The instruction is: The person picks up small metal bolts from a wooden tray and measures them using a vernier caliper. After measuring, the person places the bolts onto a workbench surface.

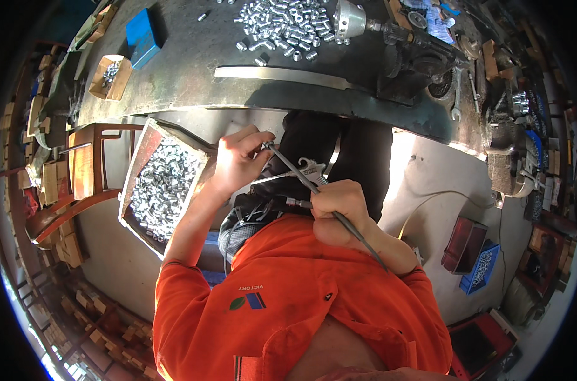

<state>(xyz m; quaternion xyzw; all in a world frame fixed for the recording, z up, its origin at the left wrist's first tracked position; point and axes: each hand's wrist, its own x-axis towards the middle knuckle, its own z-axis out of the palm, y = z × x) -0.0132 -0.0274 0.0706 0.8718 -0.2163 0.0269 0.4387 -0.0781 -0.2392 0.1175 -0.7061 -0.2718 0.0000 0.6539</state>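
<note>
My right hand [338, 206] is closed round a long, thin, dark grey rod [295, 170], which looks like a round file. It slants from my left fingers down past my right forearm. My left hand [243, 157] pinches a small metal fitting [267, 146] at the rod's far end; the fingers partly cover it, so whether the rod enters it is unclear. Over my dark trousers, below the rod, lies a silver tool with a hooked end [309, 169]. A wooden crate [136, 162] full of shiny metal fittings [163, 190] stands beside my left forearm.
Ahead is a metal workbench [193, 95] with a pile of fittings [285, 25], a flat metal bar [279, 76], a blue box [142, 38] and a small open carton [110, 77]. A chuck [350, 22] and wrench [457, 95] lie rightward. A blue bin [479, 269] stands at right.
</note>
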